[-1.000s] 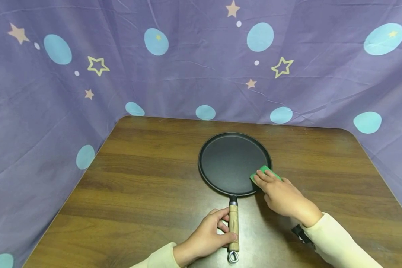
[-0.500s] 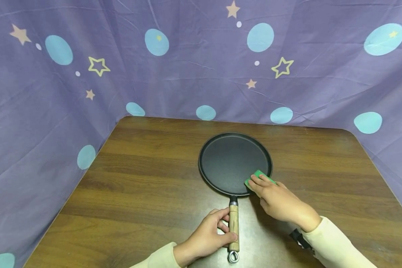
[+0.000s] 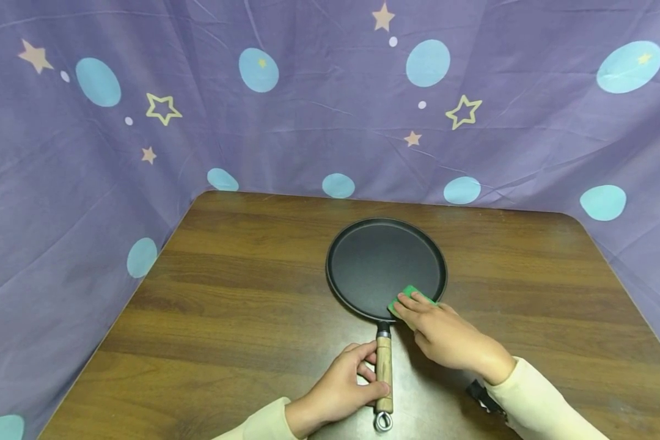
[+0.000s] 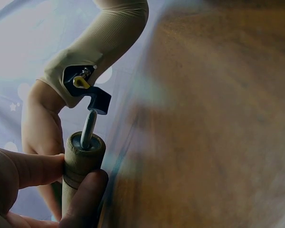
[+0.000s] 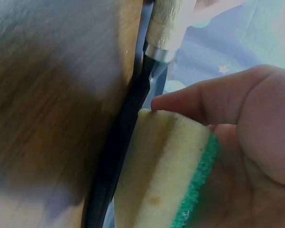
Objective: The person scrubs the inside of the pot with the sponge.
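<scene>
A flat black frying pan lies on the table in the head view, its wooden handle toward me. My left hand holds that handle near its lower part; in the left wrist view thumb and fingers grip it just below the metal hanging ring. With my right hand I hold a sponge, yellow foam with a green scouring side, against the pan's lower right near the handle joint. The foam faces the pan. The green side lies under my fingers, and my thumb touches the sponge's edge.
The brown wooden table extends around the pan on all sides. A purple curtain with stars and blue ovals hangs behind and to the left and right. A black wrist mount shows below the right sleeve.
My right hand has slid the sponge left and toward me along the pan's lower right edge, closer to the handle. The left hand and pan stay in place.
</scene>
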Motion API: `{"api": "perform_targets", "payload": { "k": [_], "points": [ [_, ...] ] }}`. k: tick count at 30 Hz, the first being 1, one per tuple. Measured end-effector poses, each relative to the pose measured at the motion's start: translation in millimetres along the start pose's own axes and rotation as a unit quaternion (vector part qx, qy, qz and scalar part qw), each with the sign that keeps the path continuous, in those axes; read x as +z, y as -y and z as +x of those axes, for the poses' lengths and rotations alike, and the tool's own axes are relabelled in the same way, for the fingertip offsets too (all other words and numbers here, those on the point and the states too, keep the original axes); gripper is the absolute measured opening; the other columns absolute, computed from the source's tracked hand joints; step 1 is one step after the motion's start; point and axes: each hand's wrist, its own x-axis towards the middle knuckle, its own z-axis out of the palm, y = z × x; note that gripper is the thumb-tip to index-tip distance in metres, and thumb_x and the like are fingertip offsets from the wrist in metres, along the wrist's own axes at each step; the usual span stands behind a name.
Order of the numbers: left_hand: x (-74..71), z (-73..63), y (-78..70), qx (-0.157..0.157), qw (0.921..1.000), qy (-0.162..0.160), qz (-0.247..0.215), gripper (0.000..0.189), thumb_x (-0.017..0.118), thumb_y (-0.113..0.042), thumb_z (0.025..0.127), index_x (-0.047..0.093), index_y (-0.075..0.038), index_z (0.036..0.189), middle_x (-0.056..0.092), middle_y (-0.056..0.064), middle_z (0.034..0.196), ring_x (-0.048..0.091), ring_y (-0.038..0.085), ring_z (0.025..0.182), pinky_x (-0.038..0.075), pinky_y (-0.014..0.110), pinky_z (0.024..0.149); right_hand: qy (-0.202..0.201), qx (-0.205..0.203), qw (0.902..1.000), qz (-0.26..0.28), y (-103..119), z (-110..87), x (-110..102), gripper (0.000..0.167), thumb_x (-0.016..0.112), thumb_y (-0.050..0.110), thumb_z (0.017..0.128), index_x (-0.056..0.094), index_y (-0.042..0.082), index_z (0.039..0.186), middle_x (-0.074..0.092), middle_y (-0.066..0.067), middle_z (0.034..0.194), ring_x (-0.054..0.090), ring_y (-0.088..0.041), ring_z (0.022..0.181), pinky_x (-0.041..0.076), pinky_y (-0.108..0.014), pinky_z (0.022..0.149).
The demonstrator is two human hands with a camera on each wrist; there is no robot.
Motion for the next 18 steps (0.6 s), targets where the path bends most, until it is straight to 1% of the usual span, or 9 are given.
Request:
{"api": "perform_targets", "payload": {
  "k": [9,14,18],
  "points": [
    [0.2,-0.1,0.1,-0.005,1.0000,0.000,0.002,0.076,0.080,-0.004,0.083,0.047,0.013,0.150,0.057,0.004,0.112,0.064,0.003,0.084,0.051,0.023,0.084,0.011,-0.010,0.9994,0.030,4.3,4.9,3.6,0.056,0.059,-0.004,0.095,0.056,0.001,0.151,0.049,-0.025,0.156,0.042,-0.048,0.146,0.038,-0.076,0.106],
    [0.0,0.2,0.4,-0.004,1.0000,0.000,0.001,0.077,0.080,-0.005,0.082,0.048,0.011,0.150,0.057,0.003,0.111,0.064,0.002,0.084,0.051,0.022,0.085,0.017,-0.020,0.9990,0.037,7.0,10.6,4.9,0.057,0.060,-0.004,0.095,0.055,0.001,0.151,0.050,-0.024,0.156,0.044,-0.049,0.145,0.040,-0.076,0.105],
    [-0.5,0.1,-0.3,-0.005,1.0000,0.001,0.001,0.077,0.080,-0.005,0.083,0.047,0.012,0.150,0.057,0.003,0.112,0.064,0.002,0.085,0.051,0.022,0.085,0.024,-0.027,0.9984,0.044,9.9,16.5,4.9,0.056,0.060,-0.005,0.095,0.056,-0.001,0.150,0.049,-0.025,0.156,0.044,-0.050,0.144,0.041,-0.075,0.105]
  ]
}}
